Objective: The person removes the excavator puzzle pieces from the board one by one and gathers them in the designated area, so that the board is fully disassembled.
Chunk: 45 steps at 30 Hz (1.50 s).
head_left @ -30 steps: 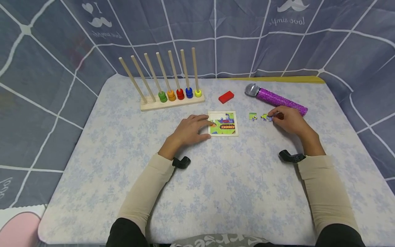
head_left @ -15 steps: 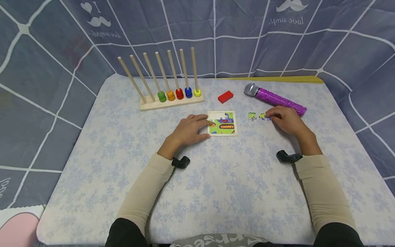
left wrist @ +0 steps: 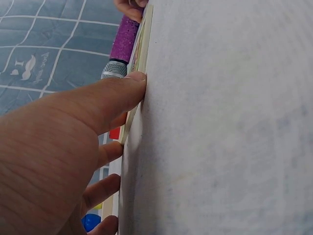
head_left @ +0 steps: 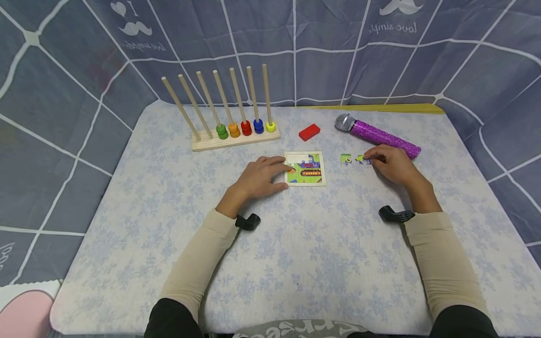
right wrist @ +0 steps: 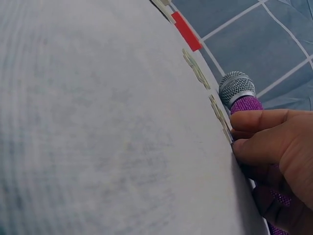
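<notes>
In the head view my left hand (head_left: 258, 179) rests at the left side of a small wooden-framed jigsaw puzzle (head_left: 310, 179), its picture a colourful tracked vehicle on green. The thumb sits at the near left corner, and one fingertip reaches over the picture. From the left wrist, the puzzle frame (left wrist: 143, 51) appears nearly edge-on, the other fingers spread along the table. To the right, my right hand (head_left: 395, 164) pinches the right end of a puzzle piece (head_left: 360, 159) low at the tabletop; its fingers partly cover it. Left of that lies another green puzzle piece (head_left: 345, 158).
Behind the right hand lies a purple glitter microphone (head_left: 376, 134). A red block (head_left: 309, 132) sits beyond the puzzle. At the back left stands a wooden peg rack (head_left: 236, 141) with coloured rings on several upright pegs. A grid-patterned curtain (head_left: 325, 75) borders the table.
Over the last second my right hand has shifted slightly left with the puzzle piece, towards the other loose piece, then held still. The left hand stays at the puzzle.
</notes>
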Each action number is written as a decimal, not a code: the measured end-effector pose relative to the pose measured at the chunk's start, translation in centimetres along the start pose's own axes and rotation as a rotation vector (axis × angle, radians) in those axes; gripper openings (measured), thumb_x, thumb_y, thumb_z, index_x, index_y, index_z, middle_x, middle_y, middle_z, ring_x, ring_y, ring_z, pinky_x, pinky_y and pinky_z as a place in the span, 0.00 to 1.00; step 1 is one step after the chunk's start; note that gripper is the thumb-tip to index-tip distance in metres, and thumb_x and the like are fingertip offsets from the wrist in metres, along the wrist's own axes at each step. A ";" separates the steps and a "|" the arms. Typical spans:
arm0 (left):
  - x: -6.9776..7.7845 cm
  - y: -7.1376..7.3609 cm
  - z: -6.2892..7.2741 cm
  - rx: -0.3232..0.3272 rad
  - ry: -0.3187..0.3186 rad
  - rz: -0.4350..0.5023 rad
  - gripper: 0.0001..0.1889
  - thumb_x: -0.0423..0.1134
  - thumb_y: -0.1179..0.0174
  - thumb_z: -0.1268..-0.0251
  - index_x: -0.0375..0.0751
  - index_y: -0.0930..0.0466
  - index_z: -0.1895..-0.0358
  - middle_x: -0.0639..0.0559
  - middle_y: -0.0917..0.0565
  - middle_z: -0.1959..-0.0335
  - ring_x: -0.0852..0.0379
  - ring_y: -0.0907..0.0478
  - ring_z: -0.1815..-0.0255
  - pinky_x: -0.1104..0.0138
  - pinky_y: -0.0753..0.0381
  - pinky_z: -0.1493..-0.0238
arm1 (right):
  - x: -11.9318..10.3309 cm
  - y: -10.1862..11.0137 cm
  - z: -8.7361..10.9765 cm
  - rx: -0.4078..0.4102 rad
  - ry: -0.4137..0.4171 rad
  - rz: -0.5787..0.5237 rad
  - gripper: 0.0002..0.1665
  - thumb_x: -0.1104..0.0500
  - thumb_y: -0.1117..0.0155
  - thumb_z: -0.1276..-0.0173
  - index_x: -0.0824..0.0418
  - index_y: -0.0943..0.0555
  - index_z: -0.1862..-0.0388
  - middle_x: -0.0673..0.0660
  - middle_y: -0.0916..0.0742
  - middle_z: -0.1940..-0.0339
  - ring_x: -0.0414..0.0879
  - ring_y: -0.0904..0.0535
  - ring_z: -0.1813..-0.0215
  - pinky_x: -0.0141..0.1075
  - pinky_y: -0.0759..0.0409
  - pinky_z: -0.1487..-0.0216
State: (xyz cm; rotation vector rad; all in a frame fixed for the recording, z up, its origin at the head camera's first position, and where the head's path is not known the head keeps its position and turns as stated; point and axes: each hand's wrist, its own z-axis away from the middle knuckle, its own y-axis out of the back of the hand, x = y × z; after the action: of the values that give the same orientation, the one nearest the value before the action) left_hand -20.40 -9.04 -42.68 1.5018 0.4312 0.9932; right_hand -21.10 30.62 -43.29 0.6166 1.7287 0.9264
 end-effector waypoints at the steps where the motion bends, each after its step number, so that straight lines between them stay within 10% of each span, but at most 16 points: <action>1: 0.0 0.0 0.0 -0.001 -0.001 -0.001 0.29 0.57 0.39 0.29 0.57 0.27 0.28 0.50 0.37 0.22 0.42 0.38 0.27 0.44 0.32 0.38 | 0.0 0.0 0.0 -0.006 -0.013 -0.006 0.11 0.76 0.38 0.31 0.69 0.14 0.54 0.67 0.14 0.53 0.58 0.21 0.55 0.53 0.26 0.53; 10: 0.1 -0.1 -0.1 -0.008 -0.003 -0.002 0.29 0.58 0.40 0.28 0.58 0.27 0.27 0.51 0.38 0.22 0.43 0.38 0.27 0.44 0.32 0.38 | -0.4 1.4 0.5 -0.079 -0.056 -0.105 0.14 0.68 0.43 0.24 0.69 0.20 0.43 0.70 0.21 0.43 0.67 0.23 0.46 0.60 0.27 0.49; 22: -0.2 0.2 0.0 -0.019 0.019 -0.001 0.29 0.58 0.40 0.28 0.58 0.28 0.27 0.50 0.38 0.21 0.42 0.38 0.27 0.44 0.32 0.38 | -4.7 -0.2 -1.2 -0.201 0.117 -0.163 0.15 0.68 0.39 0.26 0.68 0.19 0.42 0.65 0.17 0.47 0.57 0.20 0.50 0.50 0.25 0.52; 34: 0.0 0.2 -0.2 -0.022 0.005 -0.002 0.29 0.58 0.40 0.29 0.58 0.27 0.27 0.50 0.38 0.22 0.42 0.37 0.28 0.44 0.31 0.39 | -9.6 -3.9 -4.6 -0.323 0.241 -0.025 0.19 0.68 0.41 0.25 0.64 0.20 0.37 0.65 0.21 0.42 0.60 0.28 0.40 0.56 0.31 0.40; 45: -0.3 0.0 -0.1 -0.005 -0.012 -0.010 0.29 0.58 0.40 0.29 0.58 0.27 0.28 0.50 0.37 0.22 0.42 0.36 0.28 0.44 0.30 0.40 | -10.1 -5.8 -6.2 -0.324 0.158 0.199 0.24 0.69 0.48 0.23 0.55 0.19 0.34 0.66 0.23 0.39 0.63 0.29 0.41 0.59 0.32 0.39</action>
State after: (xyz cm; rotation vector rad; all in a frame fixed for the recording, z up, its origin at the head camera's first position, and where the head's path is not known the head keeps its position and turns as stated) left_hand -20.62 -9.17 -42.81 1.4987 0.4269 0.9769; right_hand -23.41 17.80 -41.49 0.5172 1.6243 1.3947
